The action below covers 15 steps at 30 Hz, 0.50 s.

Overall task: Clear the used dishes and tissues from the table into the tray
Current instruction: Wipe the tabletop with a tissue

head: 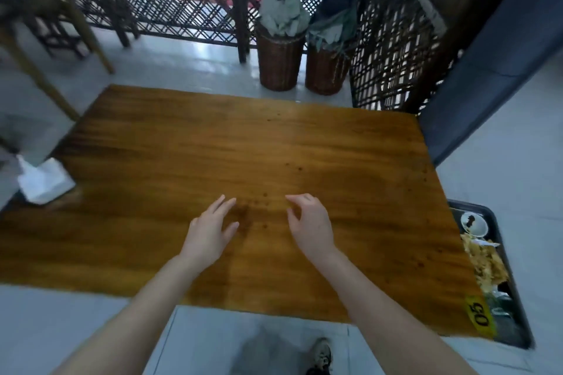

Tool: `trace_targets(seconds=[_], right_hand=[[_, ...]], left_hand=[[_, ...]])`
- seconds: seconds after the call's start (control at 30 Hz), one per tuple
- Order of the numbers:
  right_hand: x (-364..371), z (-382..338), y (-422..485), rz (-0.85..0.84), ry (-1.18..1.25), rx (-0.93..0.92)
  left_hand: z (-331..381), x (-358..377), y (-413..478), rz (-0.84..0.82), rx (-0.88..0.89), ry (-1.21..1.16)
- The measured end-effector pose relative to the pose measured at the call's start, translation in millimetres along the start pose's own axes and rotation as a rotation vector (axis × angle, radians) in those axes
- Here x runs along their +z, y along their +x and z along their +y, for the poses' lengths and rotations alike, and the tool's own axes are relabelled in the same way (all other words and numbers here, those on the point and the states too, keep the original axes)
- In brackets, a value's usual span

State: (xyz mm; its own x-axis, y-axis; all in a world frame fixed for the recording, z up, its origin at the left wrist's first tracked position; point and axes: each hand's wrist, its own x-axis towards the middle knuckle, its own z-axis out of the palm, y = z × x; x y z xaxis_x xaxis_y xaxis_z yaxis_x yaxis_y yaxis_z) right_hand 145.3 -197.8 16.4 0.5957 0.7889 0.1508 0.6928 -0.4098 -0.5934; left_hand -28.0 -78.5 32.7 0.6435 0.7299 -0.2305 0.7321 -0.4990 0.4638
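Tissues [45, 181] lie at the table's [213, 146] left edge, nearer the loose, empty left hand [210, 231] than the equally empty right hand [310, 225], with the tray [514, 283] off the right edge.

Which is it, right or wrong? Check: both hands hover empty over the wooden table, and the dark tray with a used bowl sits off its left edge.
Only the side is wrong: the head view shows the tray with the used bowl off the table's right edge. The left hand and right hand do hover empty.
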Motion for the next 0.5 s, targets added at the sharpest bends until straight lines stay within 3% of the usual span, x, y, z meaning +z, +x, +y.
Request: trace_targets(seconds=[0.23,0.5], right_hand=[[83.4,-130.7,-7.6,-0.041,0.017,-0.052],[166.5,-233.9,-9.2,-0.160,0.016,-0.159]], left_hand=[[-148.2,-68.1,-47.7,0.170,-0.142,-0.034],[-269.9,-118.8,-92.2,0.245,-0.331,-0.097]])
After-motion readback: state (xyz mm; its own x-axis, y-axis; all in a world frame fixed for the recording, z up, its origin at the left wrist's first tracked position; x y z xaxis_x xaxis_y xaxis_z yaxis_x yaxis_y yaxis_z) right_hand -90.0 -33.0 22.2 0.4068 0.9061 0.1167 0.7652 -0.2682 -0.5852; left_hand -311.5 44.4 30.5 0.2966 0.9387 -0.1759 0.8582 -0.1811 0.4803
